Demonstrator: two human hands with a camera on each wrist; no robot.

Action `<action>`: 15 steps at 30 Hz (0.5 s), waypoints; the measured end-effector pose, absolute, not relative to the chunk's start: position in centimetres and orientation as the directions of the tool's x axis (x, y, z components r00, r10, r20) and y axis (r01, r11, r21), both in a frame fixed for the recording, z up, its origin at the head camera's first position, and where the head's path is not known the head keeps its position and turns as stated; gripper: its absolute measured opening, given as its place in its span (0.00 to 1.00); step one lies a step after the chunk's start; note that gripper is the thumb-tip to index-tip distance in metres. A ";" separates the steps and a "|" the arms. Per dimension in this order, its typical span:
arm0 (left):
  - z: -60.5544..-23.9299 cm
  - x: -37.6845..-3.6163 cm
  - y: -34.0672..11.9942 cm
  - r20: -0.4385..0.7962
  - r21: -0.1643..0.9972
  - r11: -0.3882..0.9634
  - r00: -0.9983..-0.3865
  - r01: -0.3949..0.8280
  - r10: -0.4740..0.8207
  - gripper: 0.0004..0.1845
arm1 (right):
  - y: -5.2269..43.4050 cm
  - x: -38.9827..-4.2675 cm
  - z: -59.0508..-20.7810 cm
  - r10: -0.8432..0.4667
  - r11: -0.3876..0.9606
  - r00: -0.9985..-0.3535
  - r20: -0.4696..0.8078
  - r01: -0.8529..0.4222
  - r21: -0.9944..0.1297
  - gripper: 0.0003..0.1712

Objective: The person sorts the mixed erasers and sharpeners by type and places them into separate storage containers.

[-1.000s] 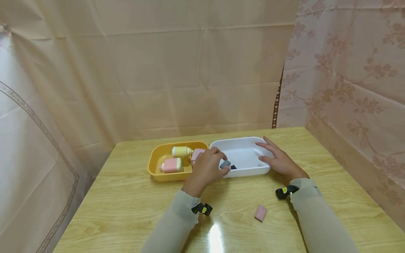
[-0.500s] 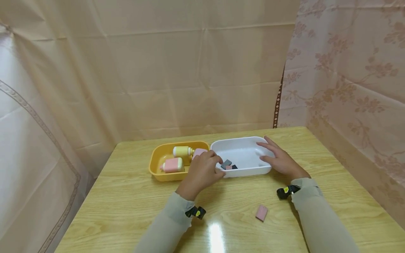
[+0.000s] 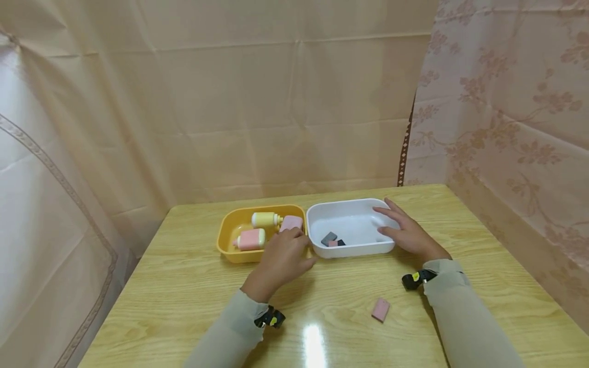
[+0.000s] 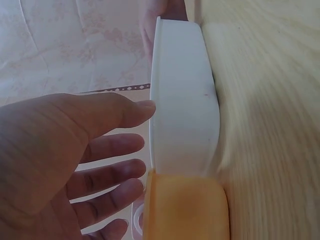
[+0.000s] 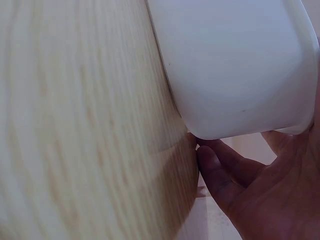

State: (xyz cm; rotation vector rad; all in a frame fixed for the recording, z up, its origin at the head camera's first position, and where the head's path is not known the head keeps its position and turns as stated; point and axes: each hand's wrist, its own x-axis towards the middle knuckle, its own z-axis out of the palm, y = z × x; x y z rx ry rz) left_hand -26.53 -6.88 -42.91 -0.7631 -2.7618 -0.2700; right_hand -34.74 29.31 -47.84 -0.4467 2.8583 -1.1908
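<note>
My left hand [image 3: 282, 260] is over the front right part of the yellow tray [image 3: 222, 245], fingers apart and holding nothing. In the left wrist view, its thumb is beside the white tray's [image 4: 182, 90] rim. My right hand [image 3: 409, 236] holds the white tray's right end; some fingers reach over the rim, others lie low outside in the right wrist view. Inside the white tray [image 3: 349, 251] lie a grey block [image 3: 329, 238], a small pink block [image 3: 333, 244] and a black block [image 3: 341, 243]. A flat pink rectangular block [image 3: 380, 310] lies on the table.
The yellow tray contains a yellow bottle [image 3: 264, 220], a pink bottle [image 3: 250, 239] and a light pink thing [image 3: 292, 223], partly covered by my left hand. Both trays stand side by side on the wooden table [image 3: 184, 306]. Curtains [image 3: 294, 102] enclose the back and sides.
My left hand let go of the grey block in the white tray, then moved left over the yellow tray. The small pink block there became visible. My right hand stayed at the white tray.
</note>
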 end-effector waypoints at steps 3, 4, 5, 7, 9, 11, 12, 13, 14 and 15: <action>-43.0 -26.2 -7.7 0.299 0.096 0.840 -0.821 0.533 0.487 0.18 | 29.2 -34.7 -47.9 -0.271 0.667 -0.957 0.102 -0.263 -0.697 0.33; -43.1 -26.0 -7.9 0.306 0.097 0.837 -0.816 0.539 0.491 0.18 | 29.1 -34.7 -47.9 -0.271 0.668 -0.957 0.103 -0.265 -0.695 0.33; -43.1 -25.9 -8.2 0.314 0.095 0.832 -0.810 0.546 0.496 0.18 | 29.1 -34.7 -47.9 -0.272 0.669 -0.957 0.103 -0.265 -0.695 0.33; -43.2 -25.7 -8.7 0.332 0.096 0.822 -0.797 0.561 0.505 0.17 | 29.2 -34.8 -47.9 -0.268 0.669 -0.958 0.100 -0.260 -0.696 0.33; -43.4 -25.5 -9.2 0.341 0.093 0.820 -0.792 0.565 0.507 0.17 | 29.2 -34.8 -47.9 -0.269 0.666 -0.959 0.093 -0.255 -0.701 0.34; -43.6 -25.3 -9.7 0.338 0.080 0.824 -0.793 0.561 0.507 0.17 | 29.3 -34.8 -48.0 -0.267 0.663 -0.960 0.082 -0.245 -0.707 0.34; -43.7 -25.2 -9.9 0.334 0.076 0.825 -0.794 0.559 0.508 0.18 | 29.3 -34.8 -48.0 -0.265 0.663 -0.961 0.078 -0.240 -0.709 0.34; -43.7 -25.1 -10.2 0.328 0.074 0.827 -0.797 0.557 0.507 0.18 | 29.3 -34.8 -48.0 -0.267 0.663 -0.960 0.078 -0.242 -0.708 0.34; -43.8 -24.9 -10.4 0.323 0.072 0.829 -0.799 0.555 0.507 0.18 | 29.4 -34.8 -47.9 -0.268 0.664 -0.961 0.075 -0.240 -0.708 0.34; -43.9 -24.8 -10.6 0.317 0.075 0.829 -0.801 0.555 0.507 0.18 | 29.4 -34.8 -47.9 -0.268 0.665 -0.960 0.074 -0.241 -0.707 0.34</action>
